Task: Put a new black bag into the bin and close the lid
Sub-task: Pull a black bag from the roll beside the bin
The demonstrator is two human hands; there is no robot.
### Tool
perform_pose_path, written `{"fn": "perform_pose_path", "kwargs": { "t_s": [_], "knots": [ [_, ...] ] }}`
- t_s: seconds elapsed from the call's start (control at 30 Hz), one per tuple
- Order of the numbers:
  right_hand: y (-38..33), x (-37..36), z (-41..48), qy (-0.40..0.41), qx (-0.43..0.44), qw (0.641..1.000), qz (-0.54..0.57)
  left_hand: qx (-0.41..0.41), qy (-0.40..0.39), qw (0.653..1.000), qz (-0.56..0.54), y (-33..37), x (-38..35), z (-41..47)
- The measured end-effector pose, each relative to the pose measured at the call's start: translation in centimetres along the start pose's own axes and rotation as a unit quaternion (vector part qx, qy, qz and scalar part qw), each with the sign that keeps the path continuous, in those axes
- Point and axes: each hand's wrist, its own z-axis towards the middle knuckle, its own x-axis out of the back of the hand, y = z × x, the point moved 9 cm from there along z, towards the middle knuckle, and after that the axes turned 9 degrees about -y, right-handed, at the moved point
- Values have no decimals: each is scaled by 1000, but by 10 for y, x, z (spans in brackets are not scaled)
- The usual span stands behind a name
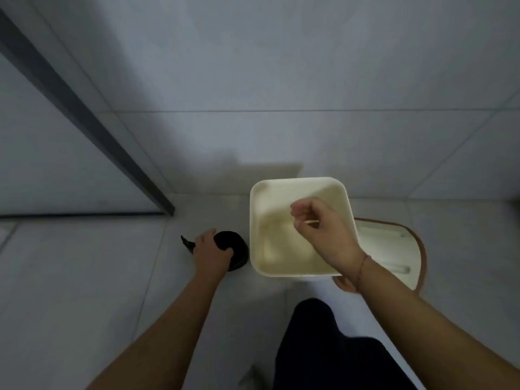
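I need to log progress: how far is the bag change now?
Done: the lid is off, lying on the floor beside the cream bin, which looks empty and unlined. In hand: the left hand grips the roll of black bags; the right hand hovers over the bin. Left: lining and closing.

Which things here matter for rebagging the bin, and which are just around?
Job: bin, open and unlined; roll of black bags under left hand; lid on floor beside bin; right hand over bin.
Around: glass partition frame; wrist string.
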Motion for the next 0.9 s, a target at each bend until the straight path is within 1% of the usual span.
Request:
{"fn": "perform_pose_path", "kwargs": {
  "t_s": [0.07,0.13,0.23,0.3,0.37,0.47,0.63,0.7,0.77,0.83,0.9],
  "knots": [
    [7,-5,0,-4,-15,1000,-16,27,-22,996,86,-9,-13,4],
    [17,-13,0,-16,-22,999,-28,50,-48,987,147,-25,-29,10],
    [25,-14,7,-13,-26,999,-28,51,-65,971,225,-36,-45,26],
    [28,-13,10,-5,-24,999,-29,47,-65,963,258,-37,-49,37],
    [32,-13,12,0,-26,999,-33,47,-77,958,271,-38,-53,45],
    [35,-12,13,3,-33,999,-28,41,-93,960,259,-41,-58,54],
    [32,-17,13,0,-36,999,-21,26,-85,966,242,-41,-54,63],
    [31,-19,13,-4,-35,999,-24,42,-74,972,218,-46,-50,62],
    [29,-22,12,-8,-35,999,-29,80,-63,976,191,-57,-46,57],
    [28,-25,12,-13,-35,999,-35,115,-67,968,214,-72,-45,52],
    [27,-29,13,-16,-34,998,-42,132,-72,954,258,-84,-44,48]
  ]
}}
